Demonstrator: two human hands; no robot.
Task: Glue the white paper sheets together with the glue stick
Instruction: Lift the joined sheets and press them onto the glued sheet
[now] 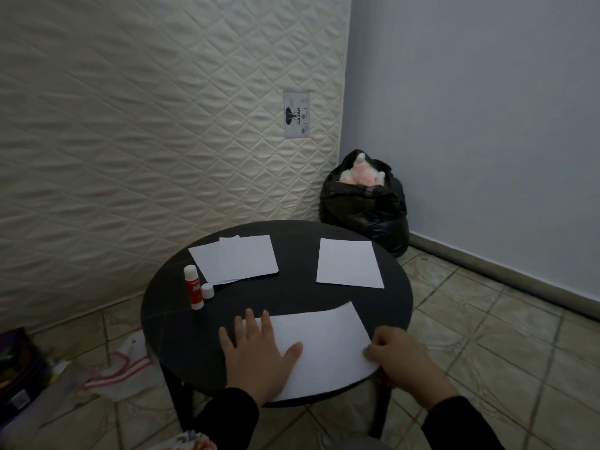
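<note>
- A black bin bag (365,206) stands on the tiled floor just behind the round dark worktop (292,297), its mouth open; something pink and white and fluffy fills the top, what exactly I cannot tell.
- The glue stick (193,288) stands upright on the worktop's left part, long axis vertical, white top end up, red label below; its white cap (207,291) sits touching or just beside it on the right.
- Behind the glue stick lies a small stack of white sheets (237,259), slightly fanned.
- Well to the right of the glue stick, a single white sheet (349,263) lies flat by itself.
- Nearest the person lies a larger white sheet (324,345), long axis running left-right, its right end tilted away.
- The left hand (256,355) lies flat on that sheet's left end, fingers straight and spread.
- The right hand (394,355) has its fingers curled at the sheet's near right corner, pinching it at the worktop's edge.
</note>
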